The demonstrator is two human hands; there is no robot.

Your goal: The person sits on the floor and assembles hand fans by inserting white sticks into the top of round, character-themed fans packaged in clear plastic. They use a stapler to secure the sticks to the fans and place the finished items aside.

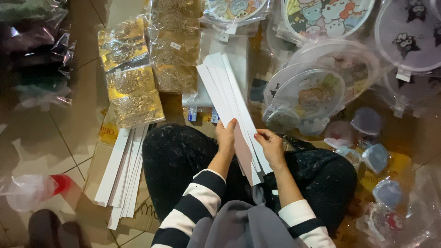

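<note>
I sit cross-legged on the floor in black trousers. Both hands hold a fanned stack of long white card strips (226,87) that slants up and away from my lap. My left hand (226,138) grips the stack's left side, fingers over the top strip. My right hand (270,144) pinches its right edge, thumb on top. A second pile of white strips (123,170) lies on flat cardboard (97,160) by my left knee.
Clear bags of gold chain pieces (133,78) lie ahead on the left. Round cartoon-printed discs in plastic wrap (317,92) crowd the right, with small wrapped items (376,158) beside my right knee. A crumpled plastic bag with a red part (34,190) lies on the tiled floor.
</note>
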